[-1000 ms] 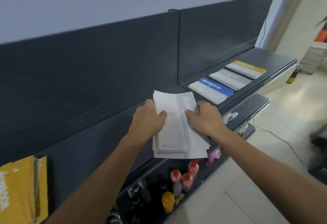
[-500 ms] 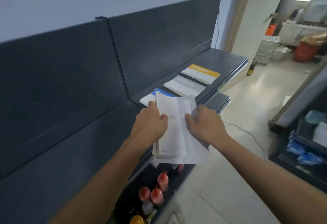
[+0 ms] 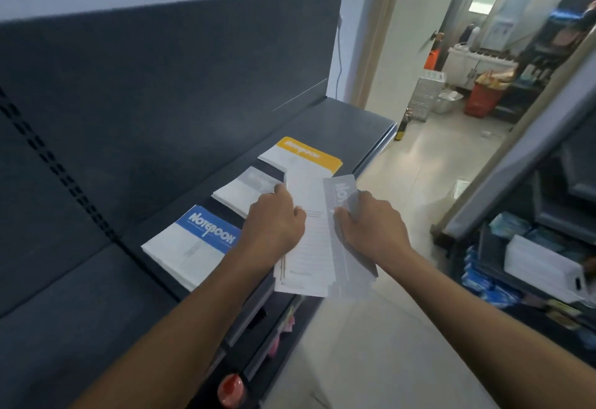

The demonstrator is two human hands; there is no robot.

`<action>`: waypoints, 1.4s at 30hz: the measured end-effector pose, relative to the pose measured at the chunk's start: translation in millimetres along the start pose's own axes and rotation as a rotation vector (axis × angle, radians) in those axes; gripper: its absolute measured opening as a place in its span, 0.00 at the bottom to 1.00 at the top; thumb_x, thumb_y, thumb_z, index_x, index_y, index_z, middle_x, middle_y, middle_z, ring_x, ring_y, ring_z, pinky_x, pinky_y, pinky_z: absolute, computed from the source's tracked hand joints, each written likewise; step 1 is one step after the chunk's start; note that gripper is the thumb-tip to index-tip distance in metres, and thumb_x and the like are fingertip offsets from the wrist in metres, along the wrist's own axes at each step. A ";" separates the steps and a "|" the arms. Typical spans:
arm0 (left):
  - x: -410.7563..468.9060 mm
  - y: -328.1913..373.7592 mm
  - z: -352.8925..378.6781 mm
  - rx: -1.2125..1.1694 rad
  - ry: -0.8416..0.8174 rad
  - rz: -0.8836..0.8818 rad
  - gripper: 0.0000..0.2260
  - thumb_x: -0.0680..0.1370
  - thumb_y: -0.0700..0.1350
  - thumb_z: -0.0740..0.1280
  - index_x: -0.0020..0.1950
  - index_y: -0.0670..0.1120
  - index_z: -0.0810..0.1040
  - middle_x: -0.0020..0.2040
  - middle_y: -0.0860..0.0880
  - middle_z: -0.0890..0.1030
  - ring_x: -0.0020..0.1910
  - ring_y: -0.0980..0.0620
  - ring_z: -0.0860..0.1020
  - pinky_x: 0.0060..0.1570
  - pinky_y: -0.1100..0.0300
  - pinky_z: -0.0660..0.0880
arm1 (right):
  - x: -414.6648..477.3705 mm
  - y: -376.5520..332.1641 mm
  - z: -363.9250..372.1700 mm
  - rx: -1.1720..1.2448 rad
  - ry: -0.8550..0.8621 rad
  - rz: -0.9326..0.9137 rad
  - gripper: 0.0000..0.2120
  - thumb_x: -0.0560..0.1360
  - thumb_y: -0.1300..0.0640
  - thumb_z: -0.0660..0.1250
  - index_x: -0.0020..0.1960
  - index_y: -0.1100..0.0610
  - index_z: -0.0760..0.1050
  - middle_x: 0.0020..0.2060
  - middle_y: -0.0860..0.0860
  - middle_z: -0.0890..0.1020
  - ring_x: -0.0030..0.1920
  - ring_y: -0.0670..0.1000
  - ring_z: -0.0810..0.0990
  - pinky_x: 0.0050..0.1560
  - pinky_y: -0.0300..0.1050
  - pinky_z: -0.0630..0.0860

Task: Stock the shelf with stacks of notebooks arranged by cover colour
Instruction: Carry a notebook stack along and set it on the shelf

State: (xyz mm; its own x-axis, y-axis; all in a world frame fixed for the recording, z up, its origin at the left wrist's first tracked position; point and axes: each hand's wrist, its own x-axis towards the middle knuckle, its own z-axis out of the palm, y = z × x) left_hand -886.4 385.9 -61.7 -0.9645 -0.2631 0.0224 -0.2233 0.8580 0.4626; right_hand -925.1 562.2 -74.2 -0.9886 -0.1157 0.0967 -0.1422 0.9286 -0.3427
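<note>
Two hands clamped on one held stack of grey notebooks: left hand curled round left edge, right hand pinching grey-banded side. Held over front edge of shelf. Three stacks lying there, apart: one blue stack, one grey stack, one yellow stack.

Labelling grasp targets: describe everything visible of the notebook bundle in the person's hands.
The held bundle is several thin paper notebooks, fanned at the near end. Covers are white with faint print and a grey band along the right edge bearing white lettering, partly hidden. It is held in the air near the front edge of the shelf, overlapping the yellow-banded stack and grey-banded stack in view. The left hand grips its left edge, thumb on top; the right hand grips the grey band.
</note>
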 end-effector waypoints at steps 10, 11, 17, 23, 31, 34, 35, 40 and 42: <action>101.8 62.6 37.0 0.029 0.024 0.043 0.17 0.82 0.50 0.60 0.66 0.42 0.69 0.56 0.42 0.79 0.45 0.46 0.71 0.42 0.53 0.68 | 108.0 59.8 1.0 0.043 -0.015 0.045 0.16 0.76 0.40 0.57 0.50 0.52 0.68 0.37 0.46 0.75 0.34 0.49 0.76 0.31 0.44 0.69; 112.0 70.4 41.8 0.034 0.020 0.048 0.17 0.82 0.50 0.60 0.66 0.42 0.69 0.56 0.42 0.80 0.47 0.45 0.73 0.43 0.53 0.68 | 119.1 68.2 0.2 0.050 -0.028 0.042 0.16 0.76 0.40 0.57 0.51 0.52 0.68 0.37 0.45 0.74 0.34 0.48 0.75 0.30 0.43 0.68; 174.1 132.2 73.4 0.050 0.060 0.037 0.13 0.81 0.50 0.62 0.62 0.44 0.71 0.54 0.44 0.81 0.45 0.45 0.75 0.41 0.53 0.71 | 197.2 126.4 -13.7 0.101 -0.095 0.012 0.15 0.76 0.42 0.60 0.52 0.53 0.67 0.36 0.44 0.72 0.34 0.46 0.73 0.29 0.42 0.67; 226.1 192.3 108.5 0.082 0.069 0.012 0.14 0.81 0.51 0.62 0.63 0.45 0.71 0.56 0.44 0.81 0.49 0.43 0.79 0.44 0.52 0.77 | 264.1 192.1 -24.6 0.194 -0.159 -0.034 0.18 0.77 0.46 0.62 0.61 0.56 0.69 0.49 0.52 0.82 0.41 0.54 0.77 0.36 0.46 0.74; 271.7 222.5 131.6 0.071 0.095 -0.094 0.14 0.81 0.49 0.61 0.64 0.44 0.72 0.58 0.44 0.80 0.54 0.43 0.78 0.52 0.48 0.77 | 337.0 218.3 -24.3 0.196 -0.237 -0.132 0.11 0.77 0.47 0.62 0.53 0.53 0.67 0.53 0.53 0.81 0.43 0.56 0.74 0.41 0.46 0.68; 287.5 224.4 132.5 0.035 0.120 -0.167 0.12 0.81 0.50 0.61 0.62 0.46 0.72 0.56 0.46 0.80 0.52 0.44 0.78 0.51 0.48 0.78 | 365.2 212.5 -21.5 0.184 -0.251 -0.162 0.13 0.76 0.48 0.62 0.56 0.54 0.70 0.54 0.54 0.82 0.43 0.56 0.73 0.42 0.45 0.68; 293.9 223.8 133.3 0.031 0.122 -0.191 0.11 0.81 0.49 0.61 0.61 0.47 0.72 0.55 0.46 0.80 0.51 0.44 0.77 0.50 0.48 0.77 | 373.4 209.6 -19.0 0.181 -0.259 -0.169 0.13 0.76 0.48 0.62 0.56 0.54 0.70 0.54 0.54 0.81 0.43 0.56 0.73 0.42 0.45 0.68; 333.9 215.9 140.7 -0.004 0.124 -0.291 0.09 0.80 0.48 0.59 0.58 0.46 0.72 0.53 0.46 0.76 0.51 0.43 0.75 0.49 0.49 0.74 | 417.7 198.8 -6.0 0.176 -0.287 -0.204 0.09 0.77 0.49 0.63 0.52 0.52 0.68 0.46 0.50 0.77 0.41 0.56 0.73 0.38 0.45 0.67; 351.4 210.7 146.0 -0.044 0.132 -0.319 0.09 0.80 0.47 0.59 0.58 0.46 0.72 0.53 0.46 0.77 0.49 0.45 0.74 0.46 0.51 0.71 | 440.2 193.4 -1.8 0.158 -0.290 -0.224 0.08 0.77 0.49 0.63 0.50 0.53 0.68 0.45 0.49 0.76 0.42 0.55 0.72 0.39 0.46 0.65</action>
State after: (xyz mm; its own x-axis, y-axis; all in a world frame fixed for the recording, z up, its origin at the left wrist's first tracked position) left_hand -1292.9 538.6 -85.7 -0.8197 -0.5725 -0.0161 -0.5016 0.7041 0.5026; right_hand -1387.7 691.5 -96.2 -0.9021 -0.4250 -0.0750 -0.3395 0.8061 -0.4847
